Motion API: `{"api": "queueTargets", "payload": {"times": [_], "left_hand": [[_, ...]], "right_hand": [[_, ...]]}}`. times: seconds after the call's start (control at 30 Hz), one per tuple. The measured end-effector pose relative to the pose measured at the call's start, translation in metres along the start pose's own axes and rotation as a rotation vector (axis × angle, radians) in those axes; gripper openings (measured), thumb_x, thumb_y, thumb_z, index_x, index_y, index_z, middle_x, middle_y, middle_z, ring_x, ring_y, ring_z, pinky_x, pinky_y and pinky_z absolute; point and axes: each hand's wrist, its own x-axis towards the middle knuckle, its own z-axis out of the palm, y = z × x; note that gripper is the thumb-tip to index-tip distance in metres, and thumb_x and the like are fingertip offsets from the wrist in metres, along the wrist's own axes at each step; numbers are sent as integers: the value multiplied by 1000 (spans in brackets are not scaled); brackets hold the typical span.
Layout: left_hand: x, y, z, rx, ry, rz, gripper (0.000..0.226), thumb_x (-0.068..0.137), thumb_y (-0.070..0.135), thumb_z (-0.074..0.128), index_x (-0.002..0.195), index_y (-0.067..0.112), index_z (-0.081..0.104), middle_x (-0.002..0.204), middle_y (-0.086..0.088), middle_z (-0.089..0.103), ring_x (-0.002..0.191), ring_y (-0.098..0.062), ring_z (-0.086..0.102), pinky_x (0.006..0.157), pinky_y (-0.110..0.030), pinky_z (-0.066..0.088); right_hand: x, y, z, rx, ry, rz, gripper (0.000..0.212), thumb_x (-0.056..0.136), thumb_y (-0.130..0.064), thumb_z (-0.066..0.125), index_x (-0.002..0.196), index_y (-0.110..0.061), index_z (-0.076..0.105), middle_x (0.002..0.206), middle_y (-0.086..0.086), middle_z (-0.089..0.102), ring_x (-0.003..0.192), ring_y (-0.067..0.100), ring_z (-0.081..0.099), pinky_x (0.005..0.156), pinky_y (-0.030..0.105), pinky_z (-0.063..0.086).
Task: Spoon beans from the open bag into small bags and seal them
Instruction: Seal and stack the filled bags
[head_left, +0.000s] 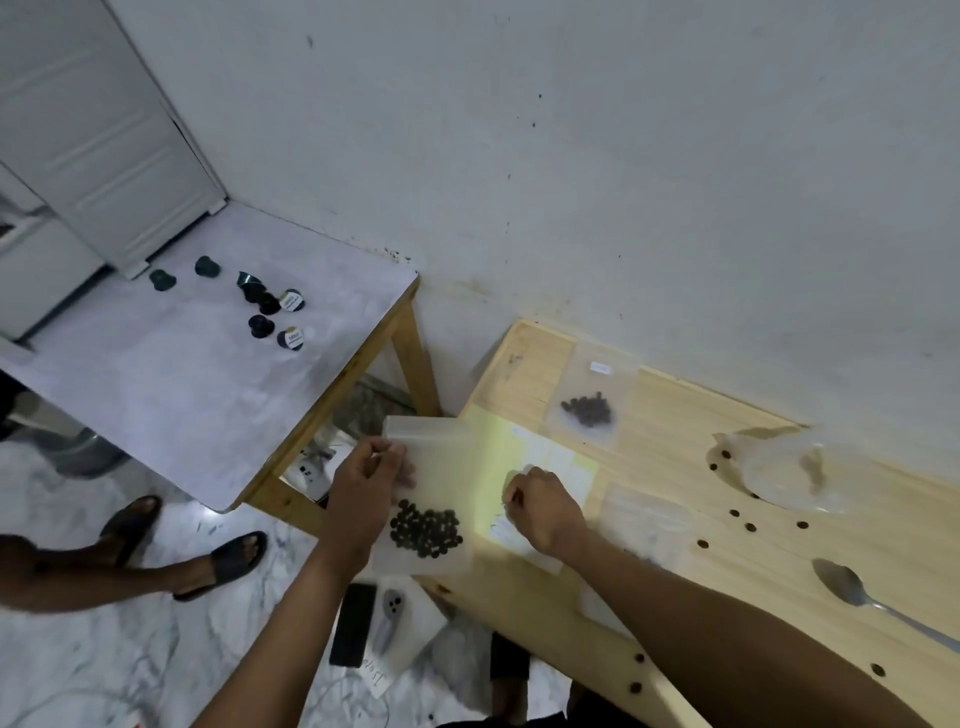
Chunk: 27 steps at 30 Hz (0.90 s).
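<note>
The right forearm crosses the lower frame nearest the camera, and the right hand at its end rests fisted on the yellowish paper sheet. Its fingers are curled under, and whether they pinch anything cannot be told from this view.

The left hand grips the small bag by its left edge, fingers and thumb curled round the film near the mouth. The bag overhangs the left end of the wooden table, and a dark cluster of beans has settled in its lower part.

The bag looks to be thin, limp, translucent plastic: light, slippery, with all its weight in the loose beans, which will probably roll and shift if it tilts. It is best held by the top strip, mouth up, and sealed by pinching the strip from one end to the other.

A filled bag lies flat further back on the table. To the right sits the crumpled open bag, with stray beans scattered near it, and the spoon lies apart from both hands. Beyond the table stands a marble-topped side table bearing coffee capsules.
</note>
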Motion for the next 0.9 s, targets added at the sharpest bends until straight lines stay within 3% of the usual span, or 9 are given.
{"api": "queueTargets", "payload": {"times": [0.17, 0.3, 0.43, 0.53, 0.67, 0.8, 0.9], "left_hand": [[4, 10, 14, 4, -27, 7, 17, 99, 21, 52, 95, 7, 60, 73, 2, 68, 62, -6, 63, 66, -32, 49], [9, 25, 33, -10, -69, 22, 20, 101, 21, 49, 95, 6, 60, 81, 3, 72, 66, -3, 66, 63, -27, 47], [18, 45, 58, -33, -140, 74, 20, 103, 20, 45, 99, 5, 57, 92, 1, 76, 78, -13, 72, 58, -27, 44], [21, 64, 79, -46, -218, 110, 21, 103, 20, 44, 103, 1, 53, 93, 2, 77, 82, -17, 73, 59, -30, 44], [17, 87, 103, -37, -261, 182, 19, 103, 21, 45, 100, 4, 54, 89, 4, 77, 80, -16, 73, 61, -31, 45], [13, 100, 119, -42, -280, 211, 16, 102, 22, 47, 98, 9, 55, 87, 4, 76, 80, -14, 73, 61, -30, 46], [11, 103, 126, -33, -279, 222, 17, 102, 23, 48, 99, 9, 57, 86, 2, 75, 80, -12, 72, 62, -29, 49]], "right_hand": [[-6, -3, -24, 319, 138, 85, 14, 94, -12, 51, 83, -16, 57, 78, -4, 61, 68, 11, 54, 67, 30, 48], [-12, -7, -61, 531, 342, 65, 12, 97, -15, 56, 85, -16, 59, 76, -1, 60, 68, 16, 54, 74, 47, 50], [-28, -29, -109, 671, 434, -22, 11, 95, -9, 58, 91, -14, 67, 72, -15, 58, 67, 5, 52, 69, 21, 45], [-36, -42, -132, 712, 448, -101, 10, 92, -9, 63, 92, -16, 70, 64, -11, 51, 65, 11, 48, 67, 23, 43], [-40, -53, -152, 712, 480, -116, 11, 87, -11, 69, 92, -18, 63, 69, 5, 51, 66, 16, 51, 68, 30, 48], [-45, -50, -161, 710, 533, -69, 15, 84, -14, 72, 89, -21, 60, 70, -2, 54, 66, 14, 53, 73, 40, 51], [-48, -47, -162, 728, 561, -65, 16, 84, -14, 73, 89, -19, 59, 68, -6, 51, 62, 9, 48, 66, 33, 46]]}}
